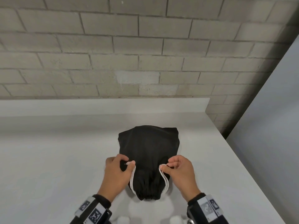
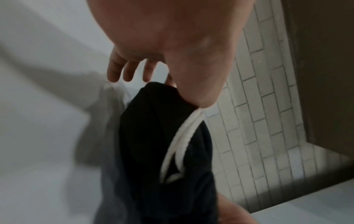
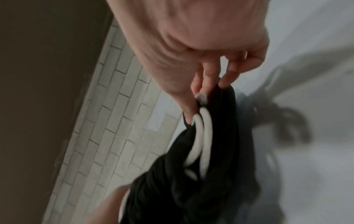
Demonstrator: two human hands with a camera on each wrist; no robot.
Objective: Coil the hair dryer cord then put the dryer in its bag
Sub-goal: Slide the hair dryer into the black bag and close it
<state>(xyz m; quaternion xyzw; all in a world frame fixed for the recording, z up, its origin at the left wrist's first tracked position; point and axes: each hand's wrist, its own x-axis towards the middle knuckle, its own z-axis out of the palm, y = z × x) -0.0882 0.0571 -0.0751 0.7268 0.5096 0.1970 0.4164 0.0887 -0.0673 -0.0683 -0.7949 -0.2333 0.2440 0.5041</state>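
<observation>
A bulging black drawstring bag (image 1: 148, 151) lies on the white counter (image 1: 48, 151), its gathered mouth (image 1: 148, 194) toward me. The hair dryer and its cord are hidden from sight. My left hand (image 1: 127, 164) pinches the white drawstring (image 1: 132, 178) at the bag's left side; the left wrist view shows this drawstring (image 2: 182, 136) running from my thumb down over the black bag (image 2: 153, 151). My right hand (image 1: 165, 166) pinches the doubled white drawstring (image 1: 165, 178) on the right. In the right wrist view the two strands of that drawstring (image 3: 203, 136) lie against the bag (image 3: 220, 136).
A grey brick wall (image 1: 129, 46) rises behind the counter's low white backsplash (image 1: 97, 105). The counter's right edge (image 1: 242, 159) runs diagonally, with a grey floor or panel (image 1: 275, 110) beyond it. Both wrists wear black bands with printed markers.
</observation>
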